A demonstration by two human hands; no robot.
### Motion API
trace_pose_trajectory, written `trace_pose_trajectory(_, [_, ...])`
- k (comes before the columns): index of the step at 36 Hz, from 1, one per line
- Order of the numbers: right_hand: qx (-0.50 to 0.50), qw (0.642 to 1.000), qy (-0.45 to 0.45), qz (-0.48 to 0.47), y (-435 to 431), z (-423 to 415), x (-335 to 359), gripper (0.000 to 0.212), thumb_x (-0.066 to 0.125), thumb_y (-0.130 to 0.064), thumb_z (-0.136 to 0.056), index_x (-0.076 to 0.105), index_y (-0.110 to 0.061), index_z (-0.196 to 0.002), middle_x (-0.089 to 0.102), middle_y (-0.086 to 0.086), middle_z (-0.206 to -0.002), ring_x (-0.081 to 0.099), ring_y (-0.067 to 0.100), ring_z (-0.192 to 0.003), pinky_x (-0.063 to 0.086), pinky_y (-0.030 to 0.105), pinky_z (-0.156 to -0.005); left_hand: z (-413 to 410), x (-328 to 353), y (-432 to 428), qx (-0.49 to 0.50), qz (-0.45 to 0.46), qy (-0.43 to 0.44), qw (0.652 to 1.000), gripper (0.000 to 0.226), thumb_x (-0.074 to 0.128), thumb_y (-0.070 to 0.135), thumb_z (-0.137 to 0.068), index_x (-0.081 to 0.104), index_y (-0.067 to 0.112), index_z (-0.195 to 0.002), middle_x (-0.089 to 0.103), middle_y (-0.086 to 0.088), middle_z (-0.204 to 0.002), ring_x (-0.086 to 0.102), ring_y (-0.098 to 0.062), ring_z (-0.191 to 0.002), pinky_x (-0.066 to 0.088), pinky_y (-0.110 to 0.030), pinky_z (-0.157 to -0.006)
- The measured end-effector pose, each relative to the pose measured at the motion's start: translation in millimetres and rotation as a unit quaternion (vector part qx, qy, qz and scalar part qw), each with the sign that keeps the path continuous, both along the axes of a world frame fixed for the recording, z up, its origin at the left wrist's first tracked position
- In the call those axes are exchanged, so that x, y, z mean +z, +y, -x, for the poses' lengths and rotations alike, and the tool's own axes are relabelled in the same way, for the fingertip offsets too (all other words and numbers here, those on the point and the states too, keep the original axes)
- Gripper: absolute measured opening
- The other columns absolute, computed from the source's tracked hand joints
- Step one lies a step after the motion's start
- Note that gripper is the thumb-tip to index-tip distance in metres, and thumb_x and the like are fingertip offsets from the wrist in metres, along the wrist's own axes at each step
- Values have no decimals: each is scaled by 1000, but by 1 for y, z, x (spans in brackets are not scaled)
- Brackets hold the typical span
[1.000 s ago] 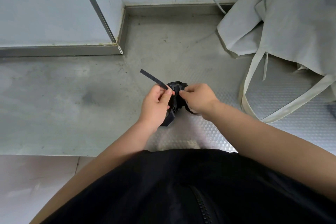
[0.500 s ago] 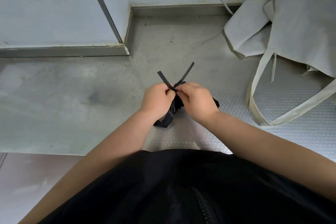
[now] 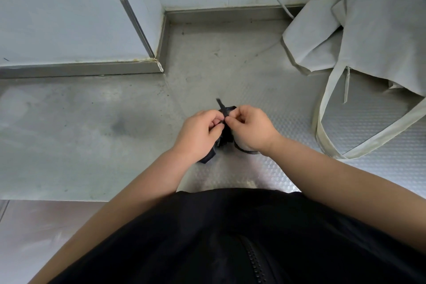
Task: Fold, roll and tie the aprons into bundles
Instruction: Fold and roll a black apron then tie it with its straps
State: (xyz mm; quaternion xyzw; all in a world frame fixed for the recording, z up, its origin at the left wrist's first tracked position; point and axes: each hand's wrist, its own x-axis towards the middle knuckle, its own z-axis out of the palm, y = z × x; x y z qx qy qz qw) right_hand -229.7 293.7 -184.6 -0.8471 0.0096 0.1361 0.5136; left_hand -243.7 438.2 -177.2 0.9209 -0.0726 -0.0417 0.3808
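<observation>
A small rolled black apron bundle [image 3: 227,132] sits between my hands above the steel counter [image 3: 92,145]. My left hand [image 3: 199,132] and my right hand [image 3: 250,129] each pinch a black strap [image 3: 221,106] where the ends cross on top of the bundle. One short strap end sticks up past my fingers. Another strap loop trails out under my right wrist. Most of the bundle is hidden by my hands.
A loose pale apron [image 3: 373,37] with long straps [image 3: 327,122] lies heaped at the back right. A wall with a metal corner post [image 3: 131,14] juts out at the back left. My dark clothing [image 3: 230,237] fills the near edge.
The two strap ends that stood crossed in an X have been drawn shorter and tighter over the bundle. My hands have closed in together at the knot.
</observation>
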Motion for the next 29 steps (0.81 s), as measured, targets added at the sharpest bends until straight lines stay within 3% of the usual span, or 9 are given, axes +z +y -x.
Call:
trace_pose_trajectory(3, [-66, 995, 46, -60, 4, 0, 4, 20, 60, -14, -91, 60, -19, -71, 58, -6, -67, 50, 2, -54, 40, 20, -61, 2, -2, -3, 21, 47, 12, 999, 18, 62, 7, -87, 54, 14, -102, 53, 13, -79, 53, -4, -74, 46, -23, -78])
trace_pose_trajectory(6, [28, 995, -39, 91, 4, 2, 8, 20, 51, -14, -94, 69, -8, -88, 63, 1, -78, 54, 17, -71, 42, 27, -70, 1, -3, -3, 19, 44, 3, 999, 23, 62, 7, -87, 45, 20, -94, 52, 15, -79, 53, -7, -75, 47, -26, -77])
trace_pose_trajectory(9, [163, 955, -129, 213, 0, 4, 9, 24, 41, -10, -96, 63, -3, -93, 59, 10, -83, 47, 25, -76, 35, 32, -68, 3, -5, -2, 12, 45, -5, 999, 23, 60, 5, -87, 44, 21, -91, 51, 16, -80, 53, -7, -74, 48, -25, -74])
trace_pose_trajectory(12, [220, 934, -145, 243, -3, 1, 8, 22, 42, -15, -97, 60, -3, -97, 55, 10, -89, 41, 19, -80, 27, 26, -69, 5, -8, -1, 29, 70, -10, 997, 21, 60, 5, -88, 44, 20, -90, 53, 15, -79, 55, -4, -70, 45, -17, -68])
trace_pose_trajectory(16, [188, 945, -159, 214, -3, 0, 7, 21, 47, -12, -95, 63, -1, -86, 62, 12, -87, 52, 26, -85, 30, 27, -69, 6, -13, 0, 51, 89, -26, 994, 22, 62, 7, -88, 45, 21, -89, 58, 15, -82, 57, -1, -76, 49, -18, -73])
trace_pose_trajectory(19, [147, 979, -44, 136, -1, -1, 12, 19, 48, -15, -96, 58, -13, -79, 55, -1, -74, 46, 15, -70, 32, 25, -64, 7, -16, 1, 66, 91, -33, 993, 15, 61, 6, -87, 51, 17, -89, 61, 7, -82, 60, -10, -78, 52, -31, -78])
trace_pose_trajectory(22, [110, 989, 94, 30, 2, -5, 17, 21, 47, -16, -97, 53, -12, -78, 43, -4, -61, 40, 11, -59, 37, 26, -65, 8, -22, 2, 72, 86, -80, 990, 6, 60, 7, -85, 64, 9, -89, 59, 2, -84, 62, -19, -76, 54, -39, -75])
trace_pose_trajectory(26, [77, 983, 162, -39, 7, -6, 22, 33, 44, -9, -98, 47, -14, -65, 39, 2, -61, 34, 13, -56, 31, 23, -53, 11, -27, 4, 82, 40, -173, 981, 20, 58, 16, -84, 74, 5, -88, 63, -6, -87, 58, -10, -74, 45, -10, -73])
trace_pose_trajectory(29, [62, 979, 183, -67, 7, -5, 19, 32, 44, -8, -98, 48, -14, -67, 40, 3, -63, 34, 13, -57, 29, 21, -52, 13, -29, 4, 63, 22, -201, 977, 14, 64, 8, -82, 75, 2, -89, 66, -11, -84, 55, -9, -82, 37, 2, -76])
